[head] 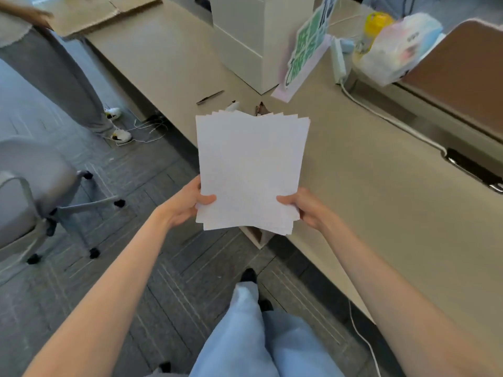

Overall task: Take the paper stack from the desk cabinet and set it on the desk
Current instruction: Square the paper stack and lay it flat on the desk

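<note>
Two hands on one stack (pixel 249 170) of paper — left hand (pixel 185 204) and right hand (pixel 307 206) each pinching a near corner, thumbs on top, other fingers closed underneath. Held flat in the air, part over the counter (pixel 381 191) edge, part over the floor, touching neither. Gripped at both sides probably to stop the loose, slightly fanned sheets from sliding apart. Both arms stretched forward, wrists level — seemingly ready for setting down on the bare counter.

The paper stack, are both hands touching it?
Touching. The head view shows the left hand and right hand each gripping a lower corner of the paper stack, thumbs on top.
</note>
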A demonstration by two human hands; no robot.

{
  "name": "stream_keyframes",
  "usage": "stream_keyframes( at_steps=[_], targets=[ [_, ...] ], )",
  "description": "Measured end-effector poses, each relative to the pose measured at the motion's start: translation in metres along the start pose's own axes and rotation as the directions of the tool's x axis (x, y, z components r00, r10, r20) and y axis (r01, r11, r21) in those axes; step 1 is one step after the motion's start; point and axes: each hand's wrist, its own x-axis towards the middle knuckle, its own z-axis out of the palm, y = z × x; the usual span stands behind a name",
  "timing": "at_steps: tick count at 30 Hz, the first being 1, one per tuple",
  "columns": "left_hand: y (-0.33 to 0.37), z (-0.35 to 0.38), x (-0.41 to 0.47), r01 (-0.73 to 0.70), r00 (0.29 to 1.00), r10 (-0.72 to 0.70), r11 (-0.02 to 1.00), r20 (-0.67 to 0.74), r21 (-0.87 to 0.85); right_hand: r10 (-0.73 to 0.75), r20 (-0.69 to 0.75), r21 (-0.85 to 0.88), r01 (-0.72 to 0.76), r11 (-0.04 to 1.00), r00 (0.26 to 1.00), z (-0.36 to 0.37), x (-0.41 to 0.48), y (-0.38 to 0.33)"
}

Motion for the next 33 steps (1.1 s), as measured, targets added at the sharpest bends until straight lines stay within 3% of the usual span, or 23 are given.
stream_keyframes(
  at_steps=[8, 16, 21, 27, 30, 33],
  targets=[
    [0.025, 0.061, 0.11, 0.104, 0.976, -0.122, 0.989, 0.182, 0.104, 0.014, -0.219, 0.157, 0.022, 0.987, 0.976, -0.088, 0.006, 0.003],
    [0.033, 0.12, 0.198, 0.13, 0.934, -0.195, 0.966, 0.301, 0.224, 0.105, -0.464, 0.299, 0.044, 0.953, 0.88, -0.143, 0.031, 0.018],
    [0.054, 0.157, 0.234, 0.146, 0.882, -0.187, 0.981, 0.434, 0.126, 0.14, -0.513, 0.376, 0.075, 0.924, 0.847, -0.172, 0.031, 0.033],
    [0.108, 0.205, 0.259, 0.06, 0.906, -0.075, 0.997, 0.417, 0.048, 0.082, -0.555, 0.343, 0.138, 0.929, 0.828, -0.204, 0.025, 0.016],
    [0.141, 0.229, 0.262, -0.054, 0.928, 0.036, 0.998, 0.371, 0.039, 0.014, -0.608, 0.312, 0.223, 0.924, 0.794, -0.224, 0.021, -0.014],
    [0.172, 0.25, 0.257, -0.234, 0.904, 0.217, 0.972, 0.368, 0.002, -0.093, -0.642, 0.249, 0.322, 0.913, 0.761, -0.243, 0.014, -0.044]
  ],
)
